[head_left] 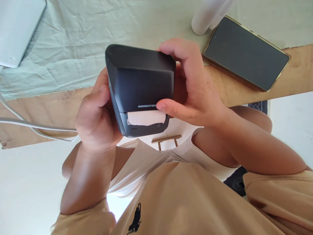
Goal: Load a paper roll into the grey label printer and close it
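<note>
A black label printer marked NIIMBOT is held up between both hands, near the table's front edge. White label paper with an uneven edge sticks out of its front slot, above a small power button. My left hand grips the printer's left side, its thumb against the casing and the other fingers hidden behind. On the right side, my right hand wraps round it. The right thumb presses on the front near the lettering, and the index finger rests at the top right corner.
A phone with a dark screen lies at the right, over the wooden table edge. Behind it is a white cylindrical object. A pale laptop-like device is at the far left. White cables hang at left; a green cloth covers the table.
</note>
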Action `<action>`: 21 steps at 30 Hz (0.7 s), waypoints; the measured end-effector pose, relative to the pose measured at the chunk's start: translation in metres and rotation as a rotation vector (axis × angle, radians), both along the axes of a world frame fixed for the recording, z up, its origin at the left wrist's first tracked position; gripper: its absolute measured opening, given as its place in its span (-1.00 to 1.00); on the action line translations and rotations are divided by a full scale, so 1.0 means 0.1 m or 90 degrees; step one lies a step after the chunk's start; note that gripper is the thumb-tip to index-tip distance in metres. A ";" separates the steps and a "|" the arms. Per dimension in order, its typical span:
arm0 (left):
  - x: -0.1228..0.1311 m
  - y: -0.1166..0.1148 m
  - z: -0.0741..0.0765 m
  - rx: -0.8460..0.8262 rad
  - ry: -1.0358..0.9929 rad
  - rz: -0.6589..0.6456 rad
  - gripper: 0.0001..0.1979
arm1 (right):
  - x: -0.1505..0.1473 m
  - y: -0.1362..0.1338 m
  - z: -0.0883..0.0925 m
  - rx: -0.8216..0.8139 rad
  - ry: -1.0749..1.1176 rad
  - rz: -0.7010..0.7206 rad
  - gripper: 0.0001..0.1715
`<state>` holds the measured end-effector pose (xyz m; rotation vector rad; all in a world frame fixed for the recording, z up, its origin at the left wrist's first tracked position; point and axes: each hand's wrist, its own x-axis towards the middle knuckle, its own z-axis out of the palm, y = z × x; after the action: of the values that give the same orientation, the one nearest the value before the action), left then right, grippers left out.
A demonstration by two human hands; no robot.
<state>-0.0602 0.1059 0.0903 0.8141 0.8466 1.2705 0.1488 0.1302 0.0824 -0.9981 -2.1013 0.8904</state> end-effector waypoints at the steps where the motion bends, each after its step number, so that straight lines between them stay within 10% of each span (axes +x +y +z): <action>1: 0.00 0.00 0.00 -0.004 -0.006 -0.001 -0.79 | 0.00 0.00 0.00 0.001 0.004 0.000 -0.23; 21: 0.05 -0.04 0.02 -0.045 0.044 0.038 -0.50 | 0.07 0.01 0.02 0.063 0.017 0.053 -0.23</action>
<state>-0.0548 0.1022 0.0926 0.7846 0.9727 1.2639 0.1553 0.1309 0.0841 -0.8491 -2.1555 0.8272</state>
